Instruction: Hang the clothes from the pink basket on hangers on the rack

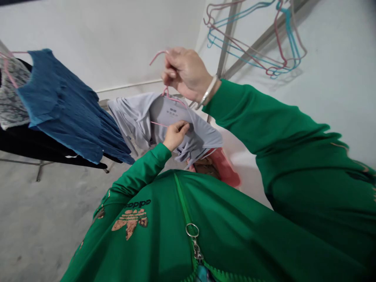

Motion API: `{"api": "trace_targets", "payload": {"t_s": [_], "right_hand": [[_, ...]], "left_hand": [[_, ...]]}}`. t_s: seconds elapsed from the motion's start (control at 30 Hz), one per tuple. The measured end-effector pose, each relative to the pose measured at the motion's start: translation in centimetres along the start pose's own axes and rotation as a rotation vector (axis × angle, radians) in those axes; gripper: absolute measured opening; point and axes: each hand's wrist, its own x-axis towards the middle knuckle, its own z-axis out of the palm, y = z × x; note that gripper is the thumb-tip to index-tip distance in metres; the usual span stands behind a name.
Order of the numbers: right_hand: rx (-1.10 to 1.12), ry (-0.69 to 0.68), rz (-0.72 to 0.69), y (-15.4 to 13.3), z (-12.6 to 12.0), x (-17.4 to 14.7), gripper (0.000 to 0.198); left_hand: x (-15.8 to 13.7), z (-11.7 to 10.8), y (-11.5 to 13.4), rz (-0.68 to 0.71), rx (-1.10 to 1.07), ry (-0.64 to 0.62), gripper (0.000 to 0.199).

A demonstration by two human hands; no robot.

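Observation:
My right hand [188, 72], raised high, is closed round the neck of a pink hanger [158, 55], whose hook sticks out to the left. From that hanger hangs a light grey shirt [133, 111], with small printing inside its back neckline. Lower down, my left hand [176, 135] is closed on the front edge of the shirt's neckline, its thumb and fingers pinching the fabric. The hanger's pink lower bar shows inside the neck opening, left of my left hand. Part of the shirt hangs in folds below that hand.
At left a blue dress [67, 105] and a patterned garment [14, 90] hang from a rack. Several pink and blue hangers [252, 58] hang at upper right beside metal bars [258, 37]. A red basin [226, 168] sits below the shirt.

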Motion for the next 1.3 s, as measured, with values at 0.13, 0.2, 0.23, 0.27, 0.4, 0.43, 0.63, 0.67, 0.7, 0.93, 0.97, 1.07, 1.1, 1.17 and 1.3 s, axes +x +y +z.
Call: {"api": "trace_targets", "payload": {"t_s": [0.13, 0.2, 0.23, 0.27, 0.4, 0.43, 0.63, 0.67, 0.7, 0.93, 0.97, 1.07, 1.1, 1.17, 1.3], "right_hand": [[-0.141, -0.066, -0.079, 0.1, -3.1, 0.2, 0.045], [-0.235, -0.124, -0.148, 0.2, -4.4, 0.5, 0.046], [-0.265, -0.121, -0.182, 0.2, -4.8, 0.7, 0.047], [-0.278, -0.101, -0.209, 0.2, -5.0, 0.7, 0.048], [-0.261, -0.041, -0.253, -0.3, -4.6, 0.2, 0.05], [-0.256, -0.045, -0.26, -0.4, -4.4, 0.0, 0.049], [-0.257, -0.025, -0.264, -0.6, -5.0, -1.1, 0.045], [-0.26, -0.016, -0.263, -0.6, -5.3, -1.2, 0.045], [-0.263, -0.009, -0.266, -0.6, -5.7, -1.3, 0.045], [-0.265, 0.0, -0.297, -0.5, -6.8, -1.1, 0.041], [-0.244, 0.012, -0.285, -0.6, -6.6, -1.2, 0.042], [-0.145, 0.073, -0.197, -1.1, -5.5, -1.5, 0.045], [-0.113, 0.08, -0.167, -1.3, -5.2, -1.6, 0.045], [-0.083, 0.066, -0.124, -1.5, -4.7, -1.7, 0.045], [-0.224, 0.055, 0.04, -1.2, -4.0, -1.1, 0.041]], "left_hand": [[-1.2, -5.1, 0.3, 0.102, 0.352, 0.329, 0.02], [-1.3, -7.3, -0.2, 0.07, 0.549, 0.524, 0.031], [-1.1, -8.2, -0.6, 0.043, 0.602, 0.578, 0.041], [-0.8, -8.8, -1.2, 0.023, 0.618, 0.605, 0.051], [1.8, -10.8, -2.9, -0.089, 0.321, 0.724, 0.058], [2.6, -11.4, -3.1, -0.15, 0.18, 0.76, 0.05], [5.8, -15.0, -2.8, -0.393, -0.463, 0.591, 0.022], [5.9, -15.4, -2.9, -0.421, -0.544, 0.583, 0.022], [5.9, -15.8, -3.1, -0.445, -0.623, 0.585, 0.019], [3.4, -16.1, -5.3, -0.336, -0.623, 0.572, 0.022], [2.9, -16.1, -5.7, -0.335, -0.485, 0.548, 0.022], [1.4, -17.0, -6.4, -0.33, -0.001, 0.57, 0.022], [1.0, -17.4, -6.3, -0.32, 0.113, 0.607, 0.022], [0.4, -18.1, -5.7, -0.279, 0.207, 0.69, 0.019], [-0.9, -16.1, -2.9, 0.0, 0.443, 0.677, 0.015]]}}
